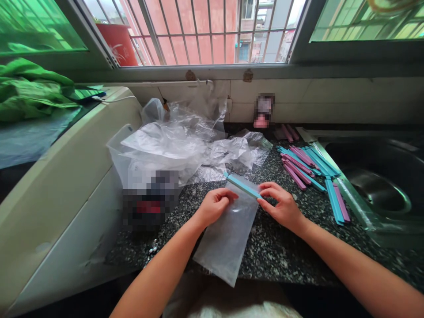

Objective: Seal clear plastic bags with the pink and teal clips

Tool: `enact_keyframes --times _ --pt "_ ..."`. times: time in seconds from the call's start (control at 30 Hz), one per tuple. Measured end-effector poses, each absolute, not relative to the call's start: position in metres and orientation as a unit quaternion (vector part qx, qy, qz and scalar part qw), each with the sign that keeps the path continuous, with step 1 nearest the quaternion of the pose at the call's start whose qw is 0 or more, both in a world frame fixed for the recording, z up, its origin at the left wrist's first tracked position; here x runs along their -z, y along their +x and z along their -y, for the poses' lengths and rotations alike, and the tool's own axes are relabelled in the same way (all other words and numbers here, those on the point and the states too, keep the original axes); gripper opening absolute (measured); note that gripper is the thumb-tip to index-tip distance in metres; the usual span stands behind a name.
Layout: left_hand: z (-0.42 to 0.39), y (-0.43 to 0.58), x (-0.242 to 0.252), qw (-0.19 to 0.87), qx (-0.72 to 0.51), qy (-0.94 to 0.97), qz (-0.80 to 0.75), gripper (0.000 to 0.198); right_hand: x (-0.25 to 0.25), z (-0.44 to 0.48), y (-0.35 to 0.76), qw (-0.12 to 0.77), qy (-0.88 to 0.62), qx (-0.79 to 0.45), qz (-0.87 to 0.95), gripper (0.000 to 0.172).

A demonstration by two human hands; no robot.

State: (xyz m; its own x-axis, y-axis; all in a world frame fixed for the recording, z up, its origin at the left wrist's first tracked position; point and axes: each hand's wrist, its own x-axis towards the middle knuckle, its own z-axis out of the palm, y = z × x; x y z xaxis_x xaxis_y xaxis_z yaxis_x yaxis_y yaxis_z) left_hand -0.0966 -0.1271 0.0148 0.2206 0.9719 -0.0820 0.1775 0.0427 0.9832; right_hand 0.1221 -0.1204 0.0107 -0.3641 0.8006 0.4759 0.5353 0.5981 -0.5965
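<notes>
A blue bag sealing clip (243,185) lies slantwise across the upper end of a clear plastic bag (225,243). My right hand (281,205) pinches the clip's right end between thumb and fingers. On the bag's left edge, just below the clip, my left hand (217,204) is closed with its fingers curled on the plastic. The bag hangs down toward the counter's front edge. Whether the clip is fully closed along its length I cannot tell.
Blue and pink clips (306,165) lie in a loose pile by the metal sink (380,185). Crumpled plastic bags (185,141) cover the back left of the speckled counter (274,247). A white appliance (66,185) stands at the left. A barred window (205,35) is behind.
</notes>
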Motion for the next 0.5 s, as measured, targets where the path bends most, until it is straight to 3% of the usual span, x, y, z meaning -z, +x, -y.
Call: enact_keyframes --times 0.2,0.33,0.5 --pt "0.1245 -0.1059 -0.0205 0.513 -0.439 0.509 -0.534 0.026 -0.0075 0.1185 0.1254 0.381 -0.406 -0.099 0.825 0.007" --pt "0.1230 -0.1072 -0.0177 0.538 -0.447 0.466 -0.542 0.046 -0.0048 0.1204 0.1254 0.336 -0.378 -0.069 0.860 0.010" --pt "0.1217 -0.1036 -0.0125 0.500 -0.407 0.511 -0.568 0.053 -0.0049 0.1247 0.1251 0.295 -0.373 -0.050 0.878 0.014"
